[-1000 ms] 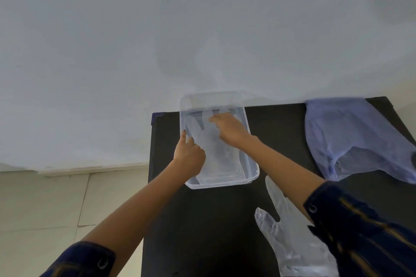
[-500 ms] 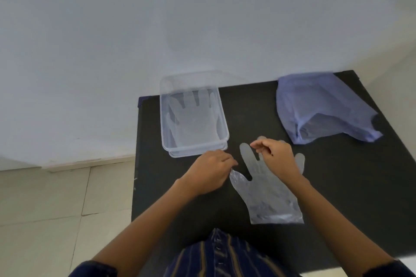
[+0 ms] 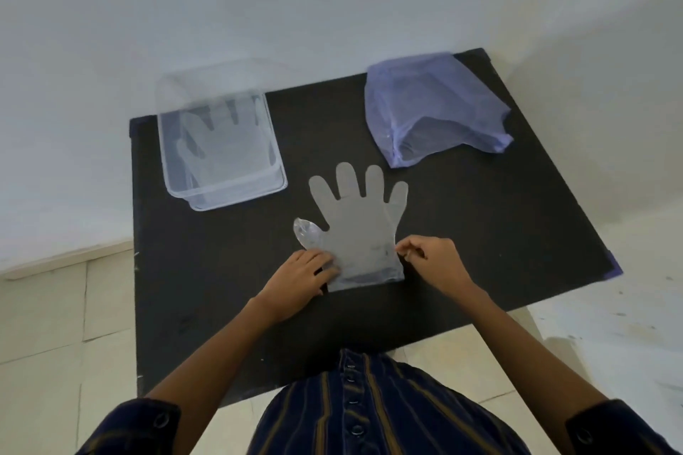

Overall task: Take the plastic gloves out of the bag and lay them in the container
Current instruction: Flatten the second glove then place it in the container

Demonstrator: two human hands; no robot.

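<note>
A black table [image 3: 480, 233] fills the middle of the frame, and everything for the task lies on it. At upper left sits the clear container [image 3: 275, 159] with one plastic glove [image 3: 221, 144] already laid flat inside, so that part looks done. At upper right the bluish bag [image 3: 425, 111] lies slumped with its mouth toward the viewer; whether more gloves remain inside I cannot tell, since the film is cloudy.

In the centre a second glove [image 3: 356, 222] lies flat on the table, fingers pointing up the frame, just beside the container but not in it. This one has yet to be moved.

The left hand [image 3: 299, 279] presses loosely spread fingers on the cuff's left edge. The right hand [image 3: 430, 260] pinches the cuff's right edge between thumb and fingertips. The glove's thumb looks puffed or crumpled.
</note>
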